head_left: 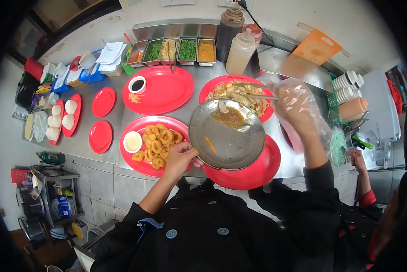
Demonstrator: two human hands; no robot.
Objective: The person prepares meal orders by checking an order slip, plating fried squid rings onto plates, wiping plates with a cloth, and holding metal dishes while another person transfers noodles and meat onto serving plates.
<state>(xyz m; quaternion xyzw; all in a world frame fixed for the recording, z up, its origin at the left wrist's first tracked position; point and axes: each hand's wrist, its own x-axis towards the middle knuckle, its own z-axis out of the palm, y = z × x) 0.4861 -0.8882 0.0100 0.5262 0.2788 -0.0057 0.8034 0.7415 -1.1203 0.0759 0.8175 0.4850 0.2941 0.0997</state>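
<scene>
My left hand (184, 158) grips the near left rim of a round metal pan (230, 140), which holds brown sauce, a piece of meat and an orange strip. Behind the pan, a red oval plate (206, 89) carries noodles (244, 97) with toppings. In a clear plastic glove, my right hand (290, 97) is closed on tongs (262, 96), whose tips are at the noodles. Partly under the pan lies a red plate (258, 170). To its left, another plate (142, 121) bears fried rings (158, 145) and a cup of pale sauce (132, 142).
A red plate (171, 86) with dark sauce lies back left, below metal trays (186, 50) of toppings. Squeeze bottles (241, 52) stand behind the noodles. Small red plates (104, 102) and rice mounds (53, 121) sit left. Another person's hand (357, 159) is at right, near stacked cups (347, 81).
</scene>
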